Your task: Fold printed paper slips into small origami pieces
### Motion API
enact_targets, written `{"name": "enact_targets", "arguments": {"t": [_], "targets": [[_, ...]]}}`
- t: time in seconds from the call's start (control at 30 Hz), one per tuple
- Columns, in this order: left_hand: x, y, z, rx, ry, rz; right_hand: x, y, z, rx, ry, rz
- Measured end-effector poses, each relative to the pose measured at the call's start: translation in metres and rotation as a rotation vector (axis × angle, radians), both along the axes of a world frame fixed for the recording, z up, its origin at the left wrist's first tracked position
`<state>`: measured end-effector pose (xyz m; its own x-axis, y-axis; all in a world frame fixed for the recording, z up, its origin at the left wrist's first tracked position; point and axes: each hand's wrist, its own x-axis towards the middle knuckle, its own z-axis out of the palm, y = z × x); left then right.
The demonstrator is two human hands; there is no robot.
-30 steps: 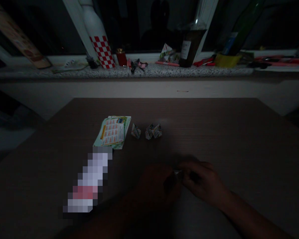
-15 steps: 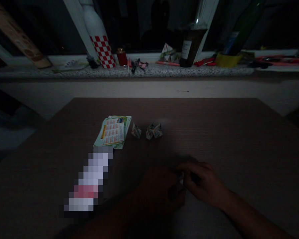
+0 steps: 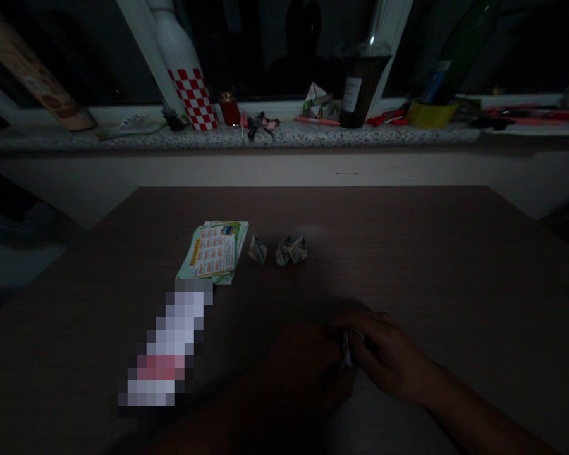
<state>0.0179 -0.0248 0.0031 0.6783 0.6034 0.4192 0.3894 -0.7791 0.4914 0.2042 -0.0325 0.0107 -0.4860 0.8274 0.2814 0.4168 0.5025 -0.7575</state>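
In the dim light a small piece of folded paper (image 3: pixel 346 349) shows between my two hands, low and right of the middle. My left hand (image 3: pixel 308 357) is in deep shadow, its fingers closed on the paper's left side. My right hand (image 3: pixel 379 347) pinches the paper from the right, with the index finger reaching over the top. Most of the paper is hidden by the fingers. Farther up the table stand small folded paper pieces, one alone (image 3: pixel 258 251) and a pair (image 3: pixel 291 251) side by side. A stack of printed leaflets (image 3: pixel 213 253) lies left of them.
A blurred-out, lit phone-like object (image 3: pixel 165 347) lies on the wooden table (image 3: pixel 408 234) at the left. Behind the table, a granite sill (image 3: pixel 294 138) carries a checkered bottle (image 3: pixel 194 98), a red jar (image 3: pixel 229 109), a dark cup (image 3: pixel 358 91) and a green bottle (image 3: pixel 459 57).
My fingers have shifted slightly around the folded paper, and more of it shows between them. The right hand has moved a little lower and left. The things on the table stay put.
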Motion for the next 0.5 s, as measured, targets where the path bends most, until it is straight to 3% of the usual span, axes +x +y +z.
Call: {"name": "enact_targets", "arguments": {"t": [0.17, 0.3, 0.5], "targets": [[-0.001, 0.0, 0.0, 0.006, -0.021, 0.02, 0.001, 0.0, 0.0, -0.035, -0.013, 0.016], [-0.002, 0.001, 0.003, -0.076, -0.049, -0.012, 0.002, 0.0, -0.001, -0.038, 0.069, 0.02], [-0.009, 0.013, 0.011, -0.51, -0.161, 0.043, 0.001, 0.002, 0.0, -0.061, 0.229, -0.074]]}}
